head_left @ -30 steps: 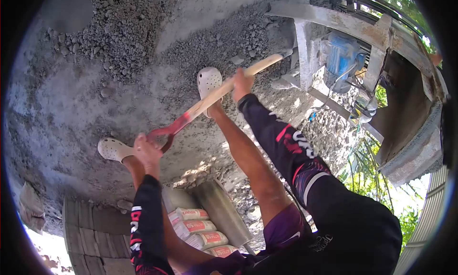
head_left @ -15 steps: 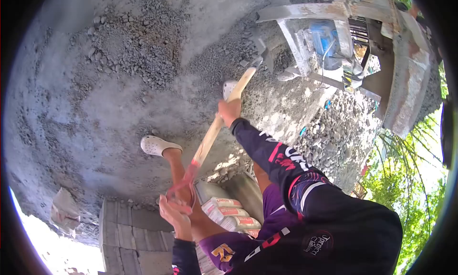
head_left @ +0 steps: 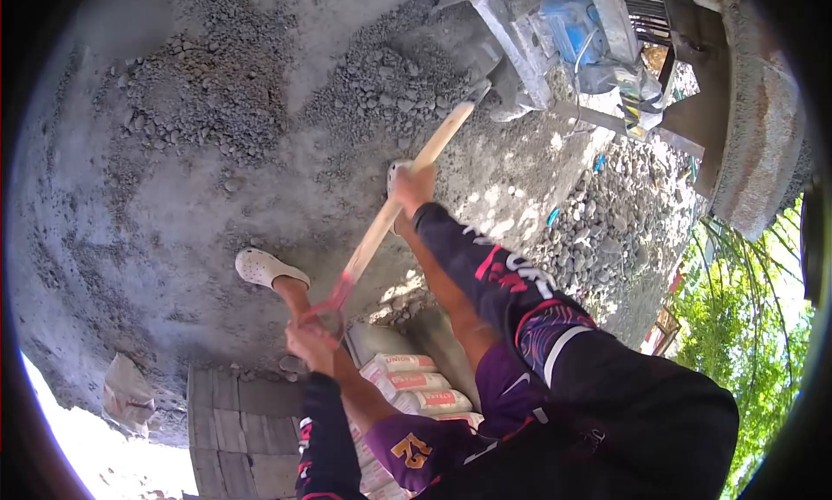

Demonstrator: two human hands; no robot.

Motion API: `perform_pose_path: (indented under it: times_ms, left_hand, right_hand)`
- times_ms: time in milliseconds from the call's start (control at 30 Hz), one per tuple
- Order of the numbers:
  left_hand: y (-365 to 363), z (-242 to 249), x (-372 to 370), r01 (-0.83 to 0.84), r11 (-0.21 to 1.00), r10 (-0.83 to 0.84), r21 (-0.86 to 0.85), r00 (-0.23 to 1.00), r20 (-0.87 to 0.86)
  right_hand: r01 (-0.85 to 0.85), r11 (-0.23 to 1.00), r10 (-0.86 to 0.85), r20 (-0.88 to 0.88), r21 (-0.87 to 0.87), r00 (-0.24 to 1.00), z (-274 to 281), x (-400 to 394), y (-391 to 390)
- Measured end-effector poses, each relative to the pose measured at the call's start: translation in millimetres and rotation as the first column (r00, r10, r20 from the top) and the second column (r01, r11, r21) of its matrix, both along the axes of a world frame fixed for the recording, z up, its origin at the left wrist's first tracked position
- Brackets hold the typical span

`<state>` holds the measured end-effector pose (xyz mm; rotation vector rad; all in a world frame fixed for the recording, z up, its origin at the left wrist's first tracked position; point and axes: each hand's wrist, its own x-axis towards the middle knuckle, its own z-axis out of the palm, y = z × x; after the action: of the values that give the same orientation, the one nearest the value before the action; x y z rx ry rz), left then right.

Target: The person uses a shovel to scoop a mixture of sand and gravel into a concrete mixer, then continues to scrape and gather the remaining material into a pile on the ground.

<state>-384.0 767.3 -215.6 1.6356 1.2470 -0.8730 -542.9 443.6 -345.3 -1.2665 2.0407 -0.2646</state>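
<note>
I hold a shovel [head_left: 373, 237] slanting across the ground, with a pale wooden shaft and a red handle end. My left hand [head_left: 312, 345] is closed on the red grip beside my lower leg. Farther along, my right hand [head_left: 413, 189] wraps round the middle of the shaft, close above one shoe. The shovel's far metal end reaches a heap of grey gravel [head_left: 394, 88] beside a metal frame. Its blade is hard to make out against the grey.
A metal frame [head_left: 511, 49] holds a blue machine [head_left: 572, 28] at upper right. Stones [head_left: 598, 240] lie below it. Stacked cement bags [head_left: 416, 381] and grey blocks [head_left: 230, 435] stand near my legs. Another gravel heap [head_left: 204, 93] spreads at upper left. A pale sack [head_left: 128, 394] lies lower left.
The shovel's far end has moved up and slightly right in view, towards the frame and gravel. My left hand has closed round the red grip, where its fingers were looser before.
</note>
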Motion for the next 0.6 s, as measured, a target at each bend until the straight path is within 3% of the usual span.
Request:
perform_pose_path:
  times_ms: [33, 67, 100, 133, 167, 267, 300, 333, 367, 400, 467, 533, 600]
  left_hand:
    - [-31.4, -6.5, -21.1, 0.014, 0.993, -0.015, -0.114, 1.0, -0.013]
    - [-60.8, -1.3, -44.4, 0.023, 0.975, -0.03, -0.223, 0.999, -0.026]
    - [-94.5, 27.8, -55.2, 0.053, 0.968, -0.057, -0.244, 0.998, -0.011]
    - [-119.6, 66.1, -54.5, 0.084, 0.961, -0.085, -0.263, 0.996, 0.006]
    - [-119.7, 99.1, -51.6, 0.102, 0.965, -0.106, -0.243, 0.994, -0.003]
    - [-138.7, 188.5, -16.0, 0.249, 0.939, -0.234, -0.237, 0.968, 0.089]
    - [-138.8, 224.8, 1.6, 0.282, 0.928, -0.261, -0.244, 0.958, 0.115]
    - [-127.1, 252.5, 17.7, 0.318, 0.92, -0.299, -0.229, 0.947, 0.115]
    - [-111.6, 280.4, 33.1, 0.358, 0.909, -0.34, -0.213, 0.933, 0.115]
    - [-101.3, 308.8, 45.0, 0.397, 0.901, -0.373, -0.173, 0.915, 0.155]
    - [-87.6, 355.5, 58.5, 0.454, 0.88, -0.417, -0.142, 0.88, 0.226]
    - [-71.5, 398.7, 61.1, 0.478, 0.876, -0.446, -0.057, 0.85, 0.281]
    - [-59.4, 435.7, 52.5, 0.538, 0.843, -0.515, 0.005, 0.804, 0.297]
  right_hand:
    - [0.056, 0.998, -0.055, -0.047, 0.015, 0.997, -27.0, -29.1, -36.2]
    - [0.047, 0.998, -0.043, -0.07, 0.05, 0.997, -11.9, -36.6, -63.5]
    - [0.037, 0.996, -0.029, -0.093, 0.086, 0.995, 3.6, -44.1, -91.4]
    - [0.17, 0.982, -0.172, 0.02, 0.084, 0.985, 23.9, -43.0, -97.7]
    - [0.195, 0.971, -0.208, 0.082, 0.14, 0.975, 47.1, -40.5, -97.2]
    - [0.217, 0.956, -0.245, 0.136, 0.196, 0.96, 91.5, -22.5, -80.3]
    - [0.076, 0.983, -0.097, 0.118, 0.164, 0.988, 60.9, -41.4, -64.3]
    - [0.007, 0.987, -0.018, 0.07, 0.158, 0.997, 91.1, -14.2, -50.9]
    - [0.188, 0.973, -0.201, 0.091, 0.136, 0.975, 150.7, 32.6, -35.2]
    - [0.219, 0.945, -0.263, 0.165, 0.242, 0.951, 181.9, 52.5, -18.3]
    - [0.087, 0.92, -0.126, 0.08, 0.383, 0.989, 170.1, 52.4, 24.2]
    - [0.192, 0.923, -0.23, 0.08, 0.332, 0.97, 201.8, 72.8, 57.1]
    - [0.147, 0.948, -0.17, 0.061, 0.283, 0.983, 208.8, 74.0, 89.1]
